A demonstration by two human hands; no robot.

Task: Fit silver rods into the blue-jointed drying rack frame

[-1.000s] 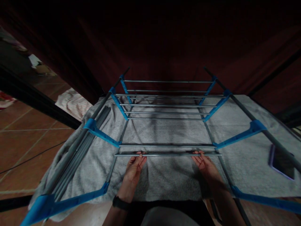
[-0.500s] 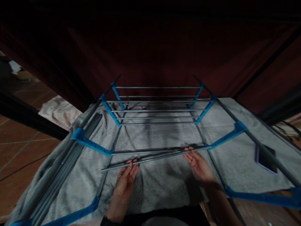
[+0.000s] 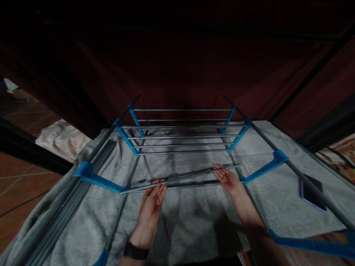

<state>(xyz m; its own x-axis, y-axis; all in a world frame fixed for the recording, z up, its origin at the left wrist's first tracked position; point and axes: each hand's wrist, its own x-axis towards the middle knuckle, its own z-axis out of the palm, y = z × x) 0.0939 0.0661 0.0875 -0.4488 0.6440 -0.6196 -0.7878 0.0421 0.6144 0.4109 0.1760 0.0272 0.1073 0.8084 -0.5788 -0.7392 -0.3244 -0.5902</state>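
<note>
A thin grey metal rod (image 3: pixel 188 176) slants across the rack, its right end higher than its left. My left hand (image 3: pixel 154 194) grips it nearer the left end, fingers closed round it. Toward the right end my right hand (image 3: pixel 226 179) pinches the same rod. Below and behind it, another crossbar (image 3: pixel 191 186) spans the lower ends of the two blue brackets: the left bracket (image 3: pixel 102 181) and the right bracket (image 3: pixel 262 170). The rod's left end lies close to the left bracket's tip; whether they touch I cannot tell. Farther off, several crossbars (image 3: pixel 183 137) join more blue brackets.
Several loose rods (image 3: pixel 63 221) lie along the left on a grey blanket (image 3: pixel 191 229). A phone (image 3: pixel 313 192) rests on the blanket at right, partly behind the rack's side pole (image 3: pixel 313 184). A dark red curtain (image 3: pixel 177 70) hangs behind. A striped cloth (image 3: pixel 63 138) lies on the tiled floor at left.
Both hands have raised the held rod away from me, so it now crosses above the fixed crossbar rather than in front of it. The camera view has shifted slightly.
</note>
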